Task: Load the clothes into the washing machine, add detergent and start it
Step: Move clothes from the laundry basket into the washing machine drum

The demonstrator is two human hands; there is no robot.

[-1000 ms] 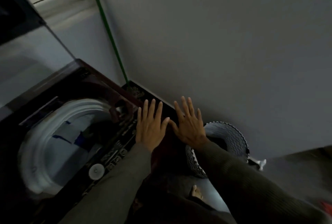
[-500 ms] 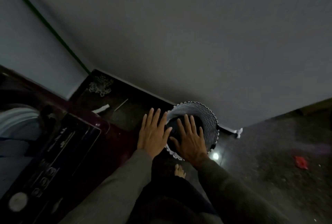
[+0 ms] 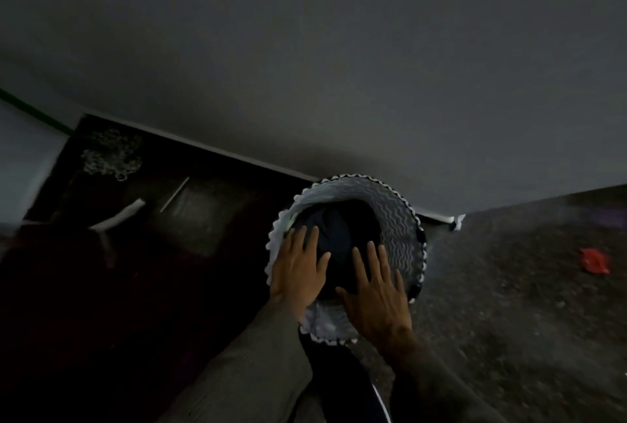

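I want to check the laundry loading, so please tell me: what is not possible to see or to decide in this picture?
All in the head view:
- Clothes in the basket: dark heap; number and type unclear in dim light.
- Left hand and right hand: spread above the clothes; touching or not, unclear.
- Washing machine: out of frame.
- Pale tangle and red item on the floor: too blurred to identify.

Dim room. Both hands are hovering flat, fingers spread, over a round woven laundry basket (image 3: 400,219) standing against the wall (image 3: 339,49). Left hand (image 3: 297,270) is covering the basket's near-left rim; right hand (image 3: 376,290) is lying over its near side. Dark clothes (image 3: 339,236) are filling the basket. Red scrap (image 3: 593,260) is lying on the floor (image 3: 509,287), well apart.
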